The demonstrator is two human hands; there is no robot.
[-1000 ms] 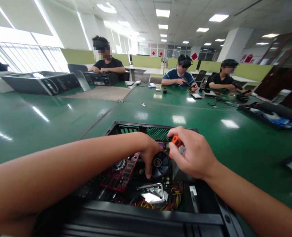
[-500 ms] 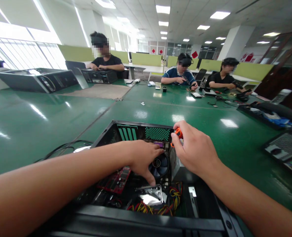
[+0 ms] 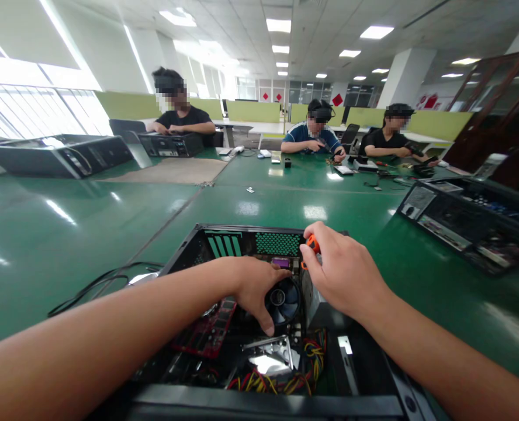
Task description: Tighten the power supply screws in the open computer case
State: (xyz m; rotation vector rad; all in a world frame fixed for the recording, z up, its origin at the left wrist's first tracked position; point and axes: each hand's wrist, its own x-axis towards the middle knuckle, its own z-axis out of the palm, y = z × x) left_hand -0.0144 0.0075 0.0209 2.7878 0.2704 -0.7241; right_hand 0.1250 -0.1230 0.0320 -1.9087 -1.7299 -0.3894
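An opened black computer case lies before me, its inner parts exposed. My left hand reaches in and grips the round cooling fan, the thumb on the near edge and the fingers on the far side. My right hand is closed on an orange and black screwdriver above the case's right side. The screwdriver's lower end is hidden. A red circuit board sits left of the fan. Below the fan are a shiny metal bracket and bundled coloured wires.
Another opened computer case lies at the right. A large dark case rests at the far left, near a brown mat. Black cables trail left of my case. Several people sit across the green table, handling parts.
My view has shifted slightly. The opened case at the right sits farther left and back, turned differently. Both my hands keep nearly the same places, the left on the fan, the right with the screwdriver.
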